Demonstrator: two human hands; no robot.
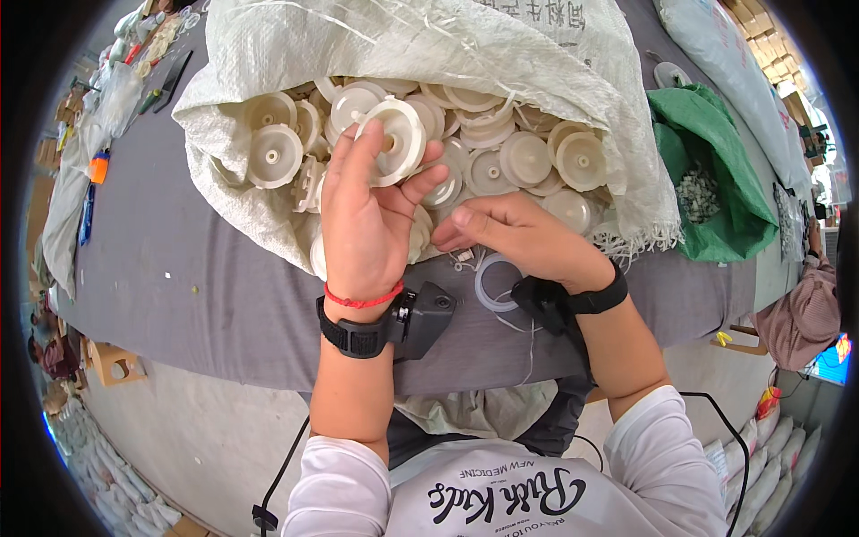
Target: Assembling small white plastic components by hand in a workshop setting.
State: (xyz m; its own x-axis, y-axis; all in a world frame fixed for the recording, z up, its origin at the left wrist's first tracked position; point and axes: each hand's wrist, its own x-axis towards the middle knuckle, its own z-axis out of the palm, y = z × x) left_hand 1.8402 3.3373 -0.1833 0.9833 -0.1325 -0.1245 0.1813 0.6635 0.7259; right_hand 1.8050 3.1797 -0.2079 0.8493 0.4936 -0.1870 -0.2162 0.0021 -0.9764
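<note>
- A round cream-white plastic disc with a raised rim and a centre hole (pixel 394 139) sits just above the middle of the frame, tilted on edge, clamped in the grip of the left hand (pixel 362 219), whose fingers wrap its lower edge.
- The left wrist carries a thin red cord bracelet (pixel 362 300) and a black strap with a small black box-shaped device (pixel 420 318).
- The right hand (pixel 523 237) lies just right of centre, knuckles up, fingers curled together and pointing left toward the left hand; whether anything is pinched in its grip I cannot tell. A black band (pixel 599 300) circles its wrist.
- Just below the right hand, a thin translucent white ring (pixel 485 295) lies flat on the desk.
- Behind both hands, a heap of matching cream-white discs (pixel 501 157) spills from the mouth of a large white woven plastic sack (pixel 429 45) that fills the upper middle of the frame.
- The sack and ring rest on a grey cloth-covered desk (pixel 197 268).
- At the upper right, a green woven bag (pixel 716 179) stands open, with small pale pieces (pixel 698 192) inside.
- At the far upper left, assorted small tools and clear packets (pixel 134 63) lie along the desk edge.
- At the right edge, another person in a brownish garment (pixel 805 313) is partly in view.
</note>
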